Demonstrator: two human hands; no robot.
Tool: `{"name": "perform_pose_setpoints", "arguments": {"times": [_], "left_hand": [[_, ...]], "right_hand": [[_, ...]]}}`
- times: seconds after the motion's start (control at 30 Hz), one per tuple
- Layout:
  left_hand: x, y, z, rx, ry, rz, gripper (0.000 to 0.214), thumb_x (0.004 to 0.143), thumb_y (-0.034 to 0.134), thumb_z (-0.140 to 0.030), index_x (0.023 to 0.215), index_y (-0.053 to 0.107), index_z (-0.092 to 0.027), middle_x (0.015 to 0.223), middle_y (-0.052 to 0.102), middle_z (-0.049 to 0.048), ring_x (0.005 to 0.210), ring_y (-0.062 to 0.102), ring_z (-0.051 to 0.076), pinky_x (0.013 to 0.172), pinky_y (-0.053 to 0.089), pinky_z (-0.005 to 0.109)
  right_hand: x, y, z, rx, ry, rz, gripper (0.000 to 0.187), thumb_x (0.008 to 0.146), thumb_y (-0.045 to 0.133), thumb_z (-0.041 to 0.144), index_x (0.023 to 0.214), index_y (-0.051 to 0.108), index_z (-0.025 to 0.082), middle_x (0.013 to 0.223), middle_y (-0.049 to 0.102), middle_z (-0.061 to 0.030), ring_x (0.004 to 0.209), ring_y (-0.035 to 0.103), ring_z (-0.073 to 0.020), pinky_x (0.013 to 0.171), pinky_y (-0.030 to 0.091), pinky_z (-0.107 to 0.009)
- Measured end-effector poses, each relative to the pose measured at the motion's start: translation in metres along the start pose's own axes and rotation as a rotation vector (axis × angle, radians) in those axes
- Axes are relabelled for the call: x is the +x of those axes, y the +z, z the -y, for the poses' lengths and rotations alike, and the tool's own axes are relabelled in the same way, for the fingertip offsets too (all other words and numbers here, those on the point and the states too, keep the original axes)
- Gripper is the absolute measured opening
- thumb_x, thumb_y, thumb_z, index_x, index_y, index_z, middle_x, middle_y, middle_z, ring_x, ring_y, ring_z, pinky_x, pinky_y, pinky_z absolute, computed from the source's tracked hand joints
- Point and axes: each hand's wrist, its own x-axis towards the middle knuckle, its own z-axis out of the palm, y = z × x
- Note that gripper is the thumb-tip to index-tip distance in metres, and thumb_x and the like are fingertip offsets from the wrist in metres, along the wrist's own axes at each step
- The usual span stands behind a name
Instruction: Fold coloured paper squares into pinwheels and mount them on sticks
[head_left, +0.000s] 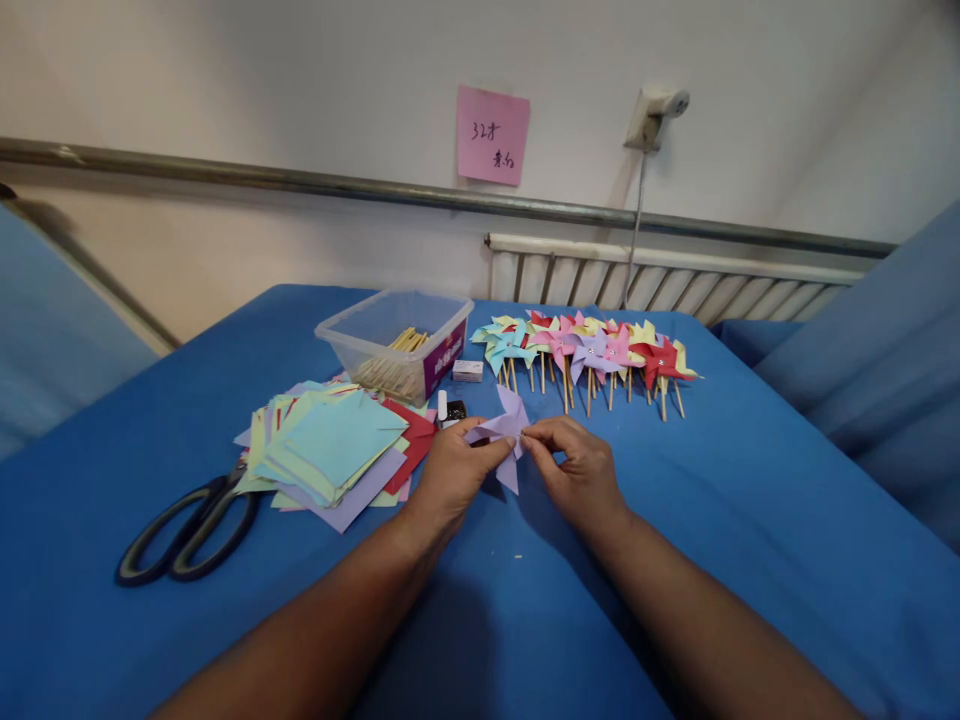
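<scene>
A lilac paper pinwheel (510,410) is held over the blue cloth in front of me, with no stick visible on it. My left hand (459,462) grips it between thumb and fingers, the thumb lying close to its centre. From the right, my right hand (576,465) reaches the centre with thumb and forefinger pinched together. Whatever is in that pinch is too small to make out. Just beyond my left hand stands a small open box of dark pins (455,410), partly hidden by the hand.
Left lie a stack of coloured paper squares (341,440) and black-handled scissors (191,530). Behind them stands a clear plastic tub (360,335) with wooden sticks (409,340). A small white box (468,371) sits beside it. Several finished pinwheels (592,350) lie at the back right.
</scene>
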Motion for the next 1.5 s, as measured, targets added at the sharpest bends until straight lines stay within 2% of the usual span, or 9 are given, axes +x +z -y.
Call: {"name": "perform_pose_setpoints", "arguments": {"times": [0.33, 0.6, 0.93, 1.5], "left_hand": [[0.000, 0.000, -0.001, 0.009, 0.003, -0.039, 0.025, 0.060, 0.074, -0.028, 0.080, 0.068, -0.014, 0.069, 0.065, 0.0010, 0.061, 0.056, 0.014, 0.056, 0.043, 0.024], [0.000, 0.000, -0.001, 0.058, 0.022, -0.062, 0.024, 0.060, 0.075, -0.029, 0.078, 0.068, -0.014, 0.067, 0.063, 0.0001, 0.061, 0.055, 0.014, 0.058, 0.042, 0.024], [0.000, 0.000, 0.000, 0.053, 0.024, -0.044, 0.027, 0.059, 0.076, -0.032, 0.077, 0.067, -0.015, 0.065, 0.062, -0.0002, 0.060, 0.055, 0.014, 0.057, 0.041, 0.024], [0.000, 0.000, -0.002, 0.060, 0.032, -0.049, 0.025, 0.058, 0.076, -0.033, 0.070, 0.064, -0.015, 0.060, 0.058, -0.0014, 0.057, 0.051, 0.013, 0.053, 0.039, 0.023]], "right_hand": [[-0.002, -0.003, 0.006, -0.014, -0.033, -0.035, 0.012, 0.087, 0.055, 0.015, 0.091, 0.065, 0.020, 0.084, 0.067, -0.0041, 0.077, 0.063, -0.0152, 0.071, 0.051, -0.027], [-0.003, -0.002, 0.010, -0.090, -0.030, 0.067, 0.012, 0.088, 0.054, 0.015, 0.090, 0.064, 0.019, 0.083, 0.067, -0.0050, 0.079, 0.062, -0.0165, 0.072, 0.049, -0.028], [-0.002, -0.001, 0.009, -0.090, 0.023, 0.055, 0.012, 0.087, 0.054, 0.016, 0.087, 0.064, 0.021, 0.081, 0.066, -0.0039, 0.077, 0.062, -0.0166, 0.070, 0.048, -0.027], [-0.001, -0.003, 0.014, -0.078, 0.001, 0.054, 0.012, 0.088, 0.053, 0.016, 0.088, 0.064, 0.020, 0.081, 0.066, -0.0046, 0.076, 0.061, -0.0164, 0.070, 0.049, -0.028]]}}
